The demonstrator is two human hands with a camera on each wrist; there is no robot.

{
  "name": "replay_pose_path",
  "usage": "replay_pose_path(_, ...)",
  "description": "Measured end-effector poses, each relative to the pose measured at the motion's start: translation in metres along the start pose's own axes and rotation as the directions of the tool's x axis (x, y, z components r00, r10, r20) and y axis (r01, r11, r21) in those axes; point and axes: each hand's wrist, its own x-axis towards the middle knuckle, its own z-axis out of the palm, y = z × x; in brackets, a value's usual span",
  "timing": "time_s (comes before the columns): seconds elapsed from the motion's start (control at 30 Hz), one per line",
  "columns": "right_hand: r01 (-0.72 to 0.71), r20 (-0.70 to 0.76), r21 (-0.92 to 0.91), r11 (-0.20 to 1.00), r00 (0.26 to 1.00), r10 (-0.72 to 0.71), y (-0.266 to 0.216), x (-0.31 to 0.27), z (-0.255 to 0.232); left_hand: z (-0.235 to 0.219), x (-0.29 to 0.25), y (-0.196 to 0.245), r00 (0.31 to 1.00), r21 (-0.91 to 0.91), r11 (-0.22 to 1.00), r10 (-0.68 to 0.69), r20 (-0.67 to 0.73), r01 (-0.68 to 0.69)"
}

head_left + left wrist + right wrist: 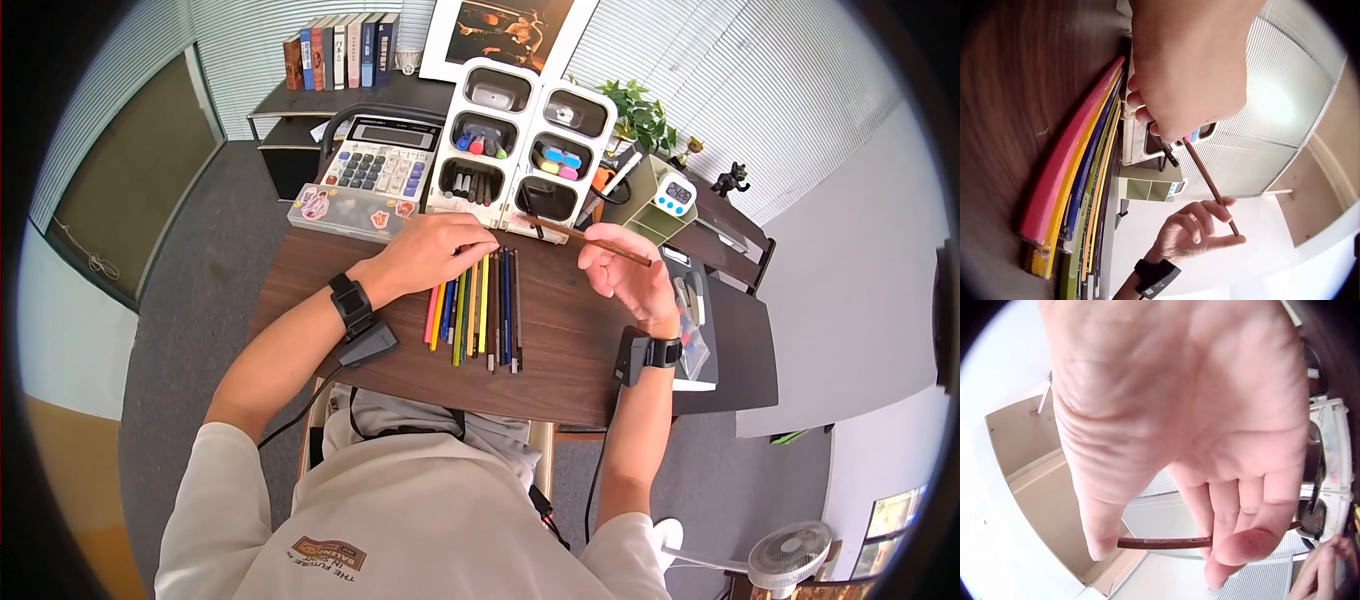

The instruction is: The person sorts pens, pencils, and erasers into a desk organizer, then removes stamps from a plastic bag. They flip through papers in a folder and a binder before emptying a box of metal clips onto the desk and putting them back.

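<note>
Pointing left-right: brown pencil (590,239).

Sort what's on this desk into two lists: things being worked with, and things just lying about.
In use:
- brown pencil, pinched by the right hand
- row of coloured pencils under the left hand
- white organiser, next to the brown pencil's far tip

Lying about:
- calculator
- clear case
- timer
- books
- plant

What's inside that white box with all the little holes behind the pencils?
The white organizer holds markers in the middle left pocket, dark pens below, pastel highlighters middle right, and small things on top. The bottom right pocket looks dark; its contents cannot be made out.
</note>
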Motion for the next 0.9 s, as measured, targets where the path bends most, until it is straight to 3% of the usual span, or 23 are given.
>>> replay_pose_path(0.13, -0.059, -0.104, -0.074, 0.995, 0.993, 0.052, -0.003, 0.005, 0.003, 0.0, 0.0, -0.001, 1.0, -0.016, 1.0, 0.003, -0.004, -0.003)
replay_pose_path(0.27, -0.022, -0.117, -0.04, 0.999, 0.993, 0.017, 0.003, 0.008, 0.001, -0.001, 0.0, 0.002, 1.0, -0.02, 1.0, -0.004, -0.002, 0.004)
replay_pose_path(0.33, -0.127, -0.258, -0.098, 0.987, 0.961, 0.098, 0.005, 0.011, 0.004, 0.0, 0.001, 0.002, 1.0, -0.016, 1.0, 0.002, -0.004, -0.002)
replay_pose_path(0.43, -0.224, -0.36, -0.21, 0.952, 0.923, 0.138, 0.008, 0.018, 0.009, 0.001, 0.0, 0.0, 1.0, -0.018, 1.0, 0.004, -0.003, -0.004)
replay_pose_path(0.9, -0.314, -0.339, -0.279, 0.908, 0.916, 0.213, 0.032, 0.031, 0.022, 0.0, 0.0, 0.002, 1.0, -0.026, 1.0, -0.004, -0.002, 0.004)
